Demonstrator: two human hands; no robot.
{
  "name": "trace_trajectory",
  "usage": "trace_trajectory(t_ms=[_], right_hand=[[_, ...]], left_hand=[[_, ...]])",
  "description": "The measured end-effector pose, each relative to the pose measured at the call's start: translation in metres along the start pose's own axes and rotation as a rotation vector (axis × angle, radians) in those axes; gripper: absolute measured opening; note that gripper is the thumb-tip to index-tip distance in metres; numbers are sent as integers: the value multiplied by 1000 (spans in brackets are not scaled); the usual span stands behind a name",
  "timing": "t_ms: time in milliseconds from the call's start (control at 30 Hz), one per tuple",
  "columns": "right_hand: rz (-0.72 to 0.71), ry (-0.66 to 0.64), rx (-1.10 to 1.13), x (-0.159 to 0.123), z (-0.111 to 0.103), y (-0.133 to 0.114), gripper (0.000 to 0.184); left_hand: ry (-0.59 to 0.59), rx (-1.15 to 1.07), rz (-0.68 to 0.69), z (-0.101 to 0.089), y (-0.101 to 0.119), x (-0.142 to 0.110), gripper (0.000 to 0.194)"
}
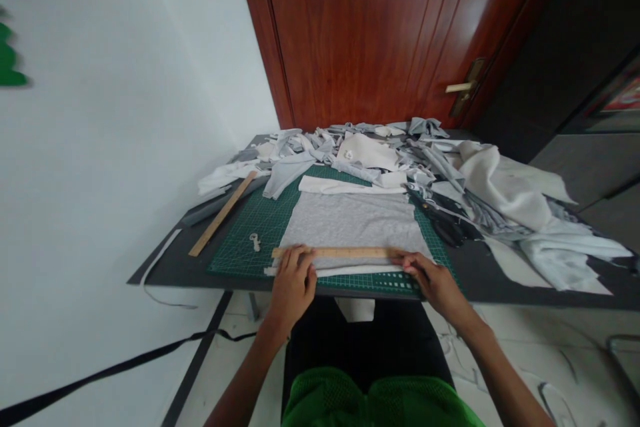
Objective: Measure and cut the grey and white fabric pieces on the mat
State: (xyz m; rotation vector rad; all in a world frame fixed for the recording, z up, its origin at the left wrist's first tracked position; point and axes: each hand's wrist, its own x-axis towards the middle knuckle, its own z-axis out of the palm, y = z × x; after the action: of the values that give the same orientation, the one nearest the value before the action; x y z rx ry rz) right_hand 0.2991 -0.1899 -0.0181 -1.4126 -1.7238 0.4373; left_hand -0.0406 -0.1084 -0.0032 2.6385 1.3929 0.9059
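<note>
A piece of light grey knit fabric (pixel 350 220) lies flat on a green cutting mat (pixel 240 240). A wooden ruler (pixel 350 252) rests crosswise over the fabric near its front edge. Over the ruler's left end lies my left hand (pixel 295 277), fingers apart and pressing down. My right hand (pixel 430 277) has its thumb and fingers closed at the ruler's right end. White strips run along the fabric's far edge (pixel 350 185) and its near edge (pixel 345 272).
Black-handled scissors (pixel 445 223) lie right of the fabric. On the left are a second wooden ruler (pixel 223 213) and a small white item (pixel 255 241). Fabric scraps (pixel 300 150) are heaped at the back, more cloth (pixel 515 193) at the right. A wooden door (pixel 360 33) stands behind.
</note>
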Motion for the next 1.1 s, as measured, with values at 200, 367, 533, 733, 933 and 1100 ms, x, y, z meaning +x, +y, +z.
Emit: trace_trajectory(t_ms=[200, 367, 533, 733, 933, 1100], right_hand=[[-108, -16, -50, -10, -2, 1, 18], [-189, 63, -106, -29, 0, 6, 16], [-200, 115, -110, -35, 4, 9, 18], [-89, 163, -90, -37, 8, 15, 19], [-45, 178, -115, -40, 11, 17, 20], [-86, 233, -173, -39, 8, 12, 22]], left_hand=[[-261, -70, 172, -17, -6, 55, 27], [-507, -328, 398, 1, -20, 92, 29], [-561, -459, 410, 21, -39, 96, 33], [-642, -497, 468, 22, -42, 104, 33], [-611, -427, 508, 16, -37, 108, 32], [-479, -232, 418, 7, -8, 83, 30]])
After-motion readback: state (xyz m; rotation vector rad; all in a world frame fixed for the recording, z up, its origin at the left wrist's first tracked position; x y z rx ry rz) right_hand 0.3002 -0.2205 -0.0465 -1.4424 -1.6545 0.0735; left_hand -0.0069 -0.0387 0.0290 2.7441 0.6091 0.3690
